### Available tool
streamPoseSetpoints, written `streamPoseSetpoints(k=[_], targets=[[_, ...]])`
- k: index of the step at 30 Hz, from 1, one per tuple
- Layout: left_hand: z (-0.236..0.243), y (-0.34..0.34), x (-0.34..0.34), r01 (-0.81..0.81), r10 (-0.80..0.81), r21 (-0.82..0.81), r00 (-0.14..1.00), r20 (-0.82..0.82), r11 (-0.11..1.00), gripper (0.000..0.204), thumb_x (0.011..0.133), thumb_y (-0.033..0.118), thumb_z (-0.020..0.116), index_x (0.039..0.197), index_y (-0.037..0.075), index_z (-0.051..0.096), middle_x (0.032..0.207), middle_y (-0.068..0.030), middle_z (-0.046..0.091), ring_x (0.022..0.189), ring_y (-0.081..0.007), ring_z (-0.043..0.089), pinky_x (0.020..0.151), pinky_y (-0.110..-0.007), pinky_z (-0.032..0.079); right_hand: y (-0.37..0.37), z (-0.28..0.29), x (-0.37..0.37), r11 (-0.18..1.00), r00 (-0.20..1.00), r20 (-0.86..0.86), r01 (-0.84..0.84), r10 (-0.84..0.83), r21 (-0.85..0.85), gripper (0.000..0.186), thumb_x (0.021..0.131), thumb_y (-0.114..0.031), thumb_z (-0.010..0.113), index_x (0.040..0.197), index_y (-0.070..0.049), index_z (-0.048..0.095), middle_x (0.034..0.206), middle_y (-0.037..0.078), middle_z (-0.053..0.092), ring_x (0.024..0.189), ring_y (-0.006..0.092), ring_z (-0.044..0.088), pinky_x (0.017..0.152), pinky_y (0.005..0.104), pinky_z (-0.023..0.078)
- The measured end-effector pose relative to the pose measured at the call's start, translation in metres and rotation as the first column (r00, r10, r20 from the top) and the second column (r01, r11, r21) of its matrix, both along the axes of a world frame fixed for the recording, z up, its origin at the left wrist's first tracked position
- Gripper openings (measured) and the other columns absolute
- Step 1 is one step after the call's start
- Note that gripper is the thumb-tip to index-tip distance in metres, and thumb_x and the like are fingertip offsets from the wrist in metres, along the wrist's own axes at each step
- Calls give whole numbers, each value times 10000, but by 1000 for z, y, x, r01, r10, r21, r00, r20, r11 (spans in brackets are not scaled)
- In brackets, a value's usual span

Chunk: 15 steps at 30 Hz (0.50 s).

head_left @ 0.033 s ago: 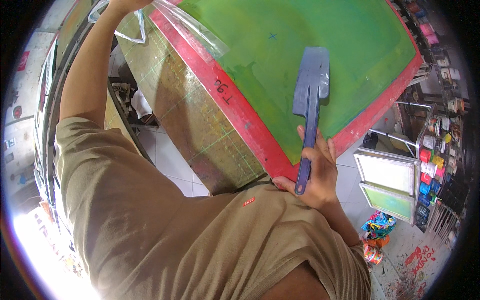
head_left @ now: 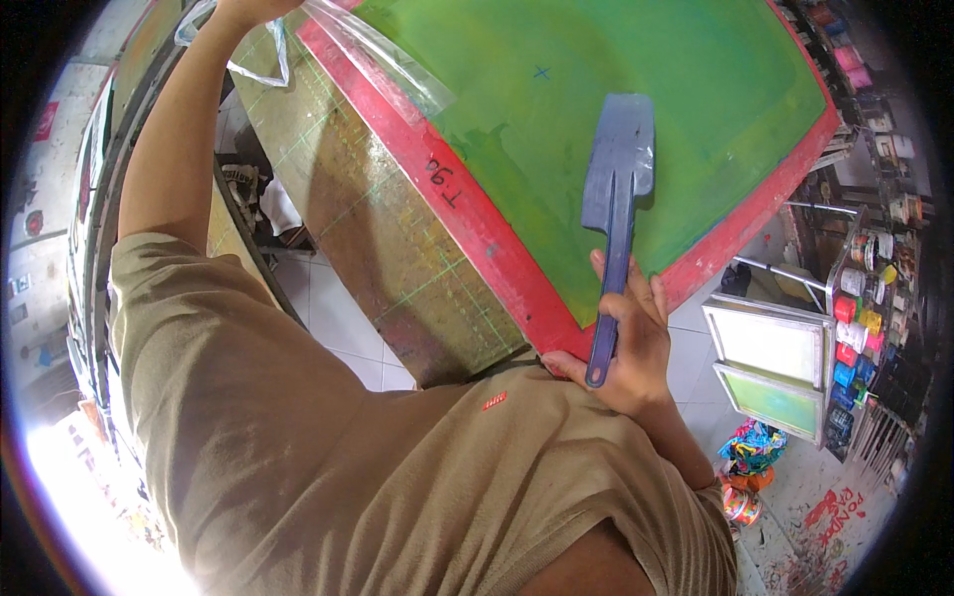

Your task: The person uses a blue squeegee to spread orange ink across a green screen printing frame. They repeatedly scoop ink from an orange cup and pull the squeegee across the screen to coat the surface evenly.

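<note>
My right hand (head_left: 626, 338) grips a long dark-blue plastic spatula (head_left: 616, 159) by its handle, blade upward, and rests at the lower corner of a large red-framed screen (head_left: 686, 278) with a green sheet (head_left: 527, 179) and a small blue cross on it. My left hand (head_left: 253, 10) is at the top edge of the picture, its fingers mostly cropped, beside a clear plastic strip (head_left: 378, 60) lying over the red frame. A stained board with a green grid (head_left: 348, 228) lies under the screen's left side.
A white plastic loop (head_left: 283, 65) is at top left. To the right stand small screens (head_left: 765, 338) on a metal rack (head_left: 835, 258), many paint pots (head_left: 850, 318), and a bundle of colourful cloth (head_left: 755, 442). White floor tiles (head_left: 338, 328) show below the board.
</note>
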<state>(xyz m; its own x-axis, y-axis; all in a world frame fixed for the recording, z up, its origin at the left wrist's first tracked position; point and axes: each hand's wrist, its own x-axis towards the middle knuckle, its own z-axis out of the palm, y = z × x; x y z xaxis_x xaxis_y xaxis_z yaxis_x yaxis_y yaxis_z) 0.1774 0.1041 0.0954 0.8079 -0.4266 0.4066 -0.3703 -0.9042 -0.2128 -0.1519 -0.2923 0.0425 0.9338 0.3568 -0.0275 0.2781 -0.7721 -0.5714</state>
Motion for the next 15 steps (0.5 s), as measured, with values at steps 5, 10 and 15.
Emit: streamPoseSetpoints(k=[5, 10, 15], targets=[[-20, 3, 5, -68, 69, -54, 997, 29, 996, 186, 644, 195, 569, 579, 22, 594, 610, -207, 578, 609, -411, 576, 572, -478, 470, 0, 1, 1, 999, 1000, 13, -4, 4, 41, 599, 641, -442, 794, 943, -72, 432, 1399, 193, 424, 1317, 412, 331, 1010, 584, 229], [-47, 8, 22, -120, 114, -146, 992, -50, 982, 237, 670, 242, 570, 592, 19, 600, 651, -202, 600, 645, -408, 591, 594, -474, 477, 2, -4, 6, 999, 999, 47, 5, -7, 44, 588, 636, -456, 791, 920, -71, 449, 1402, 189, 420, 1320, 402, 329, 1011, 592, 234], [-79, 12, 21, -73, 64, -196, 997, -53, 978, 269, 740, 249, 570, 632, 4, 599, 729, -202, 600, 720, -379, 603, 660, -458, 480, 3, 0, 7, 1000, 999, 50, -13, 12, 15, 607, 625, -439, 806, 922, -73, 424, 1377, 213, 441, 1281, 425, 384, 1035, 596, 224]])
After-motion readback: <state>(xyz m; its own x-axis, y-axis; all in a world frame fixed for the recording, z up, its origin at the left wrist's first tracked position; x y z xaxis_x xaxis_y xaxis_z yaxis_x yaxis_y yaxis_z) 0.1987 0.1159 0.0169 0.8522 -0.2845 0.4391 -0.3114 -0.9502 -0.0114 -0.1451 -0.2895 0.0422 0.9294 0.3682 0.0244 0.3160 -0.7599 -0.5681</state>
